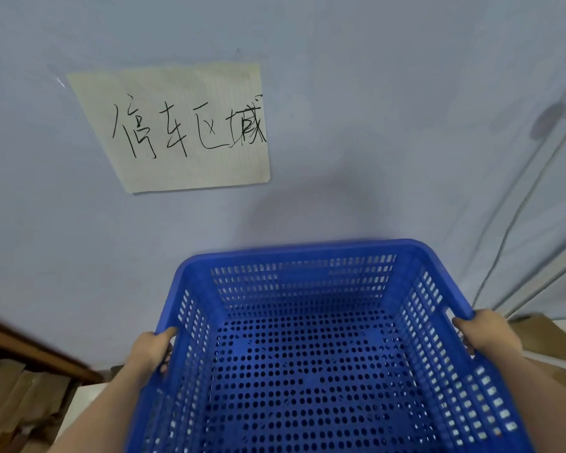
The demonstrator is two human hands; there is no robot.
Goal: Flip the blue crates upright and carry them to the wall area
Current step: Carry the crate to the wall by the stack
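From the head camera, a blue crate [311,348] fills the lower middle of the picture. It is upright, its open top facing the camera, so the perforated floor and the slotted walls show from inside. It is held up in the air between two hands, close in front of a pale wall [373,125], with its far rim toward that wall. Whether the far rim touches the wall cannot be told.

The left hand [151,351] grips the left rim of the crate: the thumb lies over the top edge and the fingers curl round the outside of the wall. The right hand [487,331] grips the right rim in the same way, thumb on the inner side of the edge, fingers wrapped under the lip. Both forearms run down to the bottom edge of the picture.

On the wall, above and left of the crate, hangs a sheet of paper [190,125] with handwritten black characters. A soft shadow lies on the wall just above the crate's far rim.

At the right edge a thin cable [517,217] runs down the wall from a blurred fitting. Below it, beside the right hand, sits a brown cardboard box [543,338]. At the lower left corner stands dark wooden furniture [30,351], blurred, with brownish material beneath it.
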